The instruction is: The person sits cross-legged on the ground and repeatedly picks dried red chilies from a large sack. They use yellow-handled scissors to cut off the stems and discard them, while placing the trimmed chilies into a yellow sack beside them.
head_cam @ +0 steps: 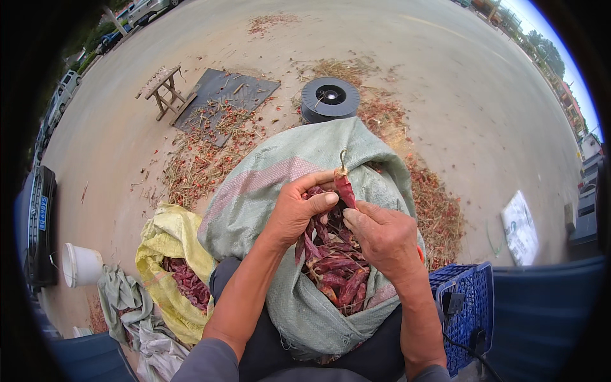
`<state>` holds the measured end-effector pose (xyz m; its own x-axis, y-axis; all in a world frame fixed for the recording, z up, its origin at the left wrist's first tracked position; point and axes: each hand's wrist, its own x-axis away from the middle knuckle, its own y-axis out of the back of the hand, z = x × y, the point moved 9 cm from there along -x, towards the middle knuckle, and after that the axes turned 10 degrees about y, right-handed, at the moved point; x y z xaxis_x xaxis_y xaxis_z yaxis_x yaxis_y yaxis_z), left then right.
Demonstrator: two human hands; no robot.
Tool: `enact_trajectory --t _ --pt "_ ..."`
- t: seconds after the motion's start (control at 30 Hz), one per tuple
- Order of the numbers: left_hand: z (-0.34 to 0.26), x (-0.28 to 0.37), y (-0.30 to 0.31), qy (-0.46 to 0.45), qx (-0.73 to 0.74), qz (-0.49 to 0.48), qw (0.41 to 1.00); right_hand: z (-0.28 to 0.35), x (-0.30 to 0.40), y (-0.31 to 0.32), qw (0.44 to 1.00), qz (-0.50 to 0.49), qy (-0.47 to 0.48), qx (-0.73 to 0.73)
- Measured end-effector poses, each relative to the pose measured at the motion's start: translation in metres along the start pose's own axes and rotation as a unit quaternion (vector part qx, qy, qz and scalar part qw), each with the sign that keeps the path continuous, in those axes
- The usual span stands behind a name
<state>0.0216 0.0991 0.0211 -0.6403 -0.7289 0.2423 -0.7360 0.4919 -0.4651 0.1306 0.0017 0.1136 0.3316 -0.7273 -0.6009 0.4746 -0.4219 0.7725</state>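
A woven plastic sack, pale green with a pink stripe, stands between my knees, its mouth rolled open. Dried red chili peppers fill it. Above them, my right hand pinches the lower end of one dried chili, whose curved stem points up and away from me. My left hand is curled around several more chilies, its fingertips behind the upright one. What lies inside my left palm is partly hidden. A small orange-red object shows beside my right wrist, mostly covered.
To the left are a yellow woven sack of chilies and a white bucket. A blue plastic crate stands right. Ahead are a black spool, a dark board, a wooden stool and scattered stem debris.
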Motion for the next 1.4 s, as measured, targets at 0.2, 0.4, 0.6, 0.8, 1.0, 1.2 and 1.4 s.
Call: enact_trajectory --t 0.2,0.4,0.6,0.8,1.0,1.2,1.4 --pt "-0.001 0.015 -0.005 -0.034 -0.077 0.034 0.996 0.022 0.029 -0.02 0.996 -0.028 -0.022 -0.084" --pt "-0.002 0.025 -0.019 -0.14 -0.331 0.055 0.931 -0.03 0.052 -0.023 0.941 -0.084 -0.204 -0.255" --pt "0.002 0.024 -0.019 -0.132 -0.365 0.038 0.921 -0.044 0.052 -0.063 0.9 -0.03 -0.26 -0.348" --pt "0.003 0.022 -0.025 -0.185 -0.498 -0.004 0.847 -0.031 0.036 -0.044 0.975 -0.014 -0.17 -0.144" --pt "0.01 0.023 -0.027 -0.17 -0.426 -0.031 0.888 -0.019 0.036 -0.032 0.986 -0.064 -0.129 -0.08" --pt "0.029 0.022 -0.032 -0.095 -0.301 0.039 0.948 -0.07 0.068 -0.048 0.618 -0.266 -0.358 -0.648" --pt "0.012 0.011 0.017 -0.071 -0.04 -0.054 0.995 -0.074 0.068 -0.006 0.905 -0.107 -0.322 -0.256"
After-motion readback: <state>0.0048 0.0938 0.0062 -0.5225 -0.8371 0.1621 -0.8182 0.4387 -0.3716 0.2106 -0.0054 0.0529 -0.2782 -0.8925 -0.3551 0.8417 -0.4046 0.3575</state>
